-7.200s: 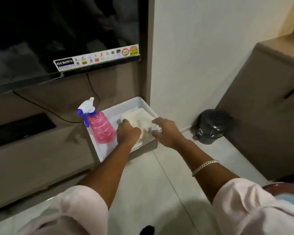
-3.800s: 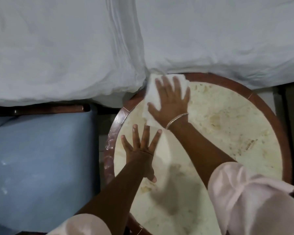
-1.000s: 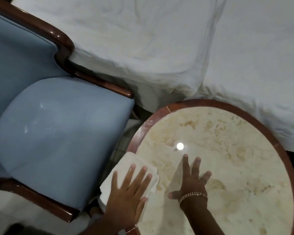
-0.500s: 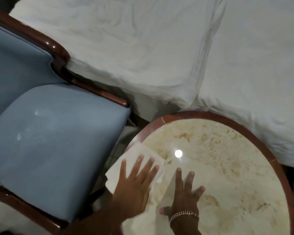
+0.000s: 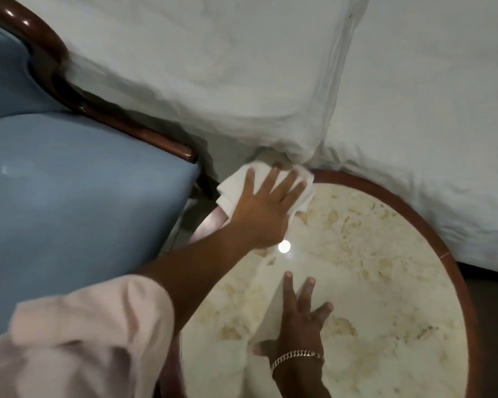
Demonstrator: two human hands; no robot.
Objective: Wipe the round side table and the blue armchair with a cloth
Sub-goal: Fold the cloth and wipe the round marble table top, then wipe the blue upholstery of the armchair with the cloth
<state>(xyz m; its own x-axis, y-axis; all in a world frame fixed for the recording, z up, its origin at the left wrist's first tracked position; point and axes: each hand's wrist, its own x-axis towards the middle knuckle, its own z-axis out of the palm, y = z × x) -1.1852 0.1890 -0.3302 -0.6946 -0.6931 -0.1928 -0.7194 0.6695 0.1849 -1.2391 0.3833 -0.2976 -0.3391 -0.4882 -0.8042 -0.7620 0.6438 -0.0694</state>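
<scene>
The round side table [image 5: 385,282] has a cream marble top and a reddish wooden rim. My left hand [image 5: 266,211] lies flat, fingers spread, pressing a white cloth [image 5: 236,182] onto the table's far left rim, and part of the cloth hangs over the edge. Lower down, my right hand [image 5: 299,320] rests flat and open on the marble with a chain bracelet on its wrist. To the left stands the blue armchair [image 5: 78,202] with a dark wooden frame, a narrow gap apart from the table.
A bed with white sheets [image 5: 270,76] fills the top of the view and touches the table's far rim. Its corner hangs just above the cloth. The chair's wooden arm [image 5: 133,127] runs along the bed's edge.
My left hand has slid the cloth along the table's left rim away from me, up to the far edge by the bed. My right hand has stayed flat on the marble.
</scene>
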